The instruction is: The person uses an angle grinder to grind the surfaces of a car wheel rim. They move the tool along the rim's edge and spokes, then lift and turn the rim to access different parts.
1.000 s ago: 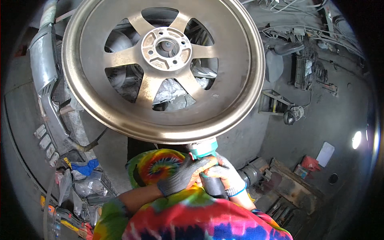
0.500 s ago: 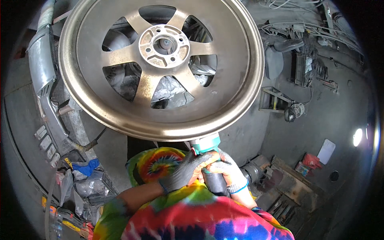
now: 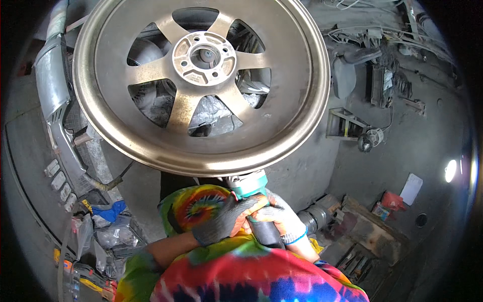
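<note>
A large bronze-coloured car wheel rim (image 3: 201,132) with several spokes and a bare metal hub fills the upper middle of the view. Just below its near edge is what looks like an angle grinder (image 3: 249,184), teal with a silver head and a dark rear grip. The rim hides the tool's working end. My left hand (image 3: 226,217), in a grey and orange work glove, is closed round the grinder's body from the left. On the other side, my gloved right hand (image 3: 282,217) is wrapped round it, close against the left.
A silver exhaust muffler (image 3: 53,80) stands at the left. Below it lie bins and plastic bags (image 3: 119,232). A small metal frame (image 3: 344,124) with a motor-like part is at the right. Worn boxes (image 3: 375,231) sit at the lower right.
Both hands and the grinder have shifted slightly left along the rim's near edge. The wheel rim sits almost as before.
</note>
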Motion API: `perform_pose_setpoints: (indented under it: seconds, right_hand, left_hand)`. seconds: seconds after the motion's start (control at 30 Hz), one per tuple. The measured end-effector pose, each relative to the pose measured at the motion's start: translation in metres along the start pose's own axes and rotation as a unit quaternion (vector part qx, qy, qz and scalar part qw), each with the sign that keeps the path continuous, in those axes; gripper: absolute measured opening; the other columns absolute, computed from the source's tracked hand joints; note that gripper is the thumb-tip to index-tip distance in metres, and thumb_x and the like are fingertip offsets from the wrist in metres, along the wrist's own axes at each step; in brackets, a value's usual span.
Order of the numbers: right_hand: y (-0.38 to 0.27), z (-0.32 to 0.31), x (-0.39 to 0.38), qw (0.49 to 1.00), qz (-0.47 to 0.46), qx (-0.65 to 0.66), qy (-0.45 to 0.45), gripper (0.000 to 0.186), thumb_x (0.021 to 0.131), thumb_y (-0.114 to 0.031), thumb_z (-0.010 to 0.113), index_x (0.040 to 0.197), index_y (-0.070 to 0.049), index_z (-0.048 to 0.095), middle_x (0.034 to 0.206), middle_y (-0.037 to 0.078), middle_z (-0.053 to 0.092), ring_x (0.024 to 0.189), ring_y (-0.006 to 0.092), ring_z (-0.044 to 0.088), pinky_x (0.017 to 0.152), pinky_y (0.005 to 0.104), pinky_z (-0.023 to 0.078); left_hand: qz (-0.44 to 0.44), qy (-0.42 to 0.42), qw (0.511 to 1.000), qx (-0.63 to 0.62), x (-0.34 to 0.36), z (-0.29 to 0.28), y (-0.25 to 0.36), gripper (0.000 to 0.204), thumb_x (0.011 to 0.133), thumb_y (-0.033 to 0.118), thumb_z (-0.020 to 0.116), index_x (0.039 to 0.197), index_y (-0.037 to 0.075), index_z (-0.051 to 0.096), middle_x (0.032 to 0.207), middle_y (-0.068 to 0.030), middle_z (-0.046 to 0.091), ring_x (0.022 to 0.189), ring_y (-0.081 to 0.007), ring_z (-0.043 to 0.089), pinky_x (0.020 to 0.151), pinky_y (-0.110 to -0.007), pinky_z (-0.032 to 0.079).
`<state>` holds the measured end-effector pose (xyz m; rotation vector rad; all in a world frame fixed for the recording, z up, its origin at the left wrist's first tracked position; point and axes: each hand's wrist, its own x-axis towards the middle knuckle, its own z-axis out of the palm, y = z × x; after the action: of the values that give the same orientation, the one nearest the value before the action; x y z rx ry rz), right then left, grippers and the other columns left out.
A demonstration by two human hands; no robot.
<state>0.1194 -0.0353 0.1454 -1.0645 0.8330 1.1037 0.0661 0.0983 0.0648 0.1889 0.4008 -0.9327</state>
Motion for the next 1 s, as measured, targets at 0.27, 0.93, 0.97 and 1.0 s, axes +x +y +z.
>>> perform_pose_setpoints:
  seconds: [0.27, 0.93, 0.97, 1.0]
  right_hand:
    - [0.003, -0.004, 0.002, 1.000, -0.015, -0.006, -0.003, 0.047, 0.078, -0.008, 0.068, 0.119, 0.000, 0.046, 0.092, 0.013, 0.061, 0.075, 0.0209, 0.063, 0.068, 0.0323, 0.052]
    - [0.004, 0.009, -0.001, 0.999, -0.011, -0.032, 0.028, 0.048, 0.078, -0.009, 0.068, 0.121, 0.000, 0.047, 0.095, 0.012, 0.061, 0.078, 0.0207, 0.063, 0.070, 0.0313, 0.052]
    - [0.005, 0.013, 0.000, 0.999, -0.010, -0.030, 0.037, 0.048, 0.078, -0.008, 0.068, 0.121, 0.000, 0.047, 0.096, 0.012, 0.061, 0.078, 0.0206, 0.063, 0.070, 0.0312, 0.052]
    - [0.002, 0.020, -0.001, 0.998, -0.008, -0.045, 0.034, 0.047, 0.078, -0.009, 0.068, 0.119, 0.000, 0.048, 0.097, 0.012, 0.061, 0.078, 0.0200, 0.063, 0.071, 0.0306, 0.052]
  left_hand:
    - [-0.002, -0.062, 0.993, -0.105, 0.009, -0.011, -0.014, 0.029, 0.090, 0.019, 0.056, 0.117, 0.009, 0.053, 0.092, -0.0040, 0.057, 0.075, -0.0124, 0.054, 0.065, -0.026, 0.045]
    - [-0.025, -0.020, 0.993, -0.114, -0.010, 0.012, 0.012, 0.021, 0.099, 0.032, 0.044, 0.101, 0.013, 0.053, 0.074, 0.0054, 0.042, 0.060, -0.0039, 0.036, 0.053, -0.019, 0.029]
    - [-0.040, -0.012, 0.988, -0.146, -0.013, 0.016, 0.017, 0.019, 0.098, 0.032, 0.046, 0.097, 0.014, 0.053, 0.071, 0.0061, 0.042, 0.058, -0.0038, 0.036, 0.052, -0.020, 0.029]
    - [-0.041, -0.014, 0.988, -0.146, -0.014, 0.015, 0.017, 0.019, 0.098, 0.032, 0.046, 0.097, 0.014, 0.053, 0.071, 0.0061, 0.042, 0.058, -0.0038, 0.036, 0.052, -0.020, 0.029]
